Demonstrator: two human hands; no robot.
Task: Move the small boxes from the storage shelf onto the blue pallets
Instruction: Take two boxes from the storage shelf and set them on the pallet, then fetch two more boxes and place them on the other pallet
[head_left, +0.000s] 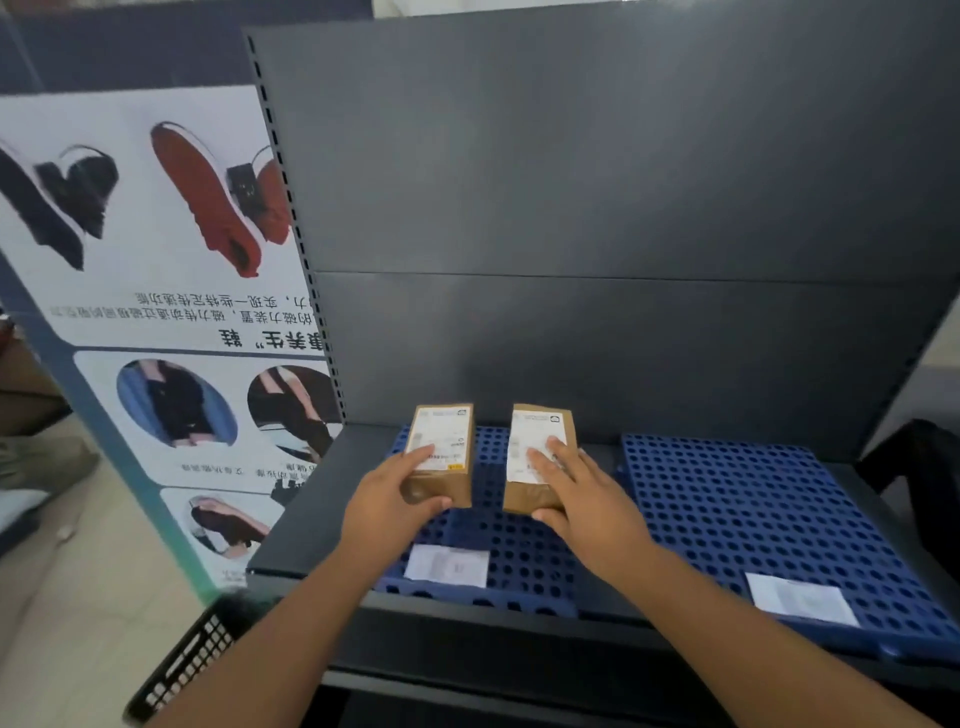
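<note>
Two small brown cardboard boxes with white labels rest side by side on the left blue pallet (519, 551). My left hand (395, 499) grips the near end of the left box (441, 447), fingers on top and thumb on its front face. My right hand (587, 493) holds the right box (540, 441) the same way. A second blue pallet (753, 509) lies to the right with no box on it. Both pallets sit on the dark grey shelf (301, 525).
The shelf's dark back panel (597, 208) rises right behind the boxes. A poster board with shoe pictures (156, 260) stands at the left. A black plastic crate (182, 665) sits on the floor at lower left. White paper labels (447, 566) lie on both pallets' front parts.
</note>
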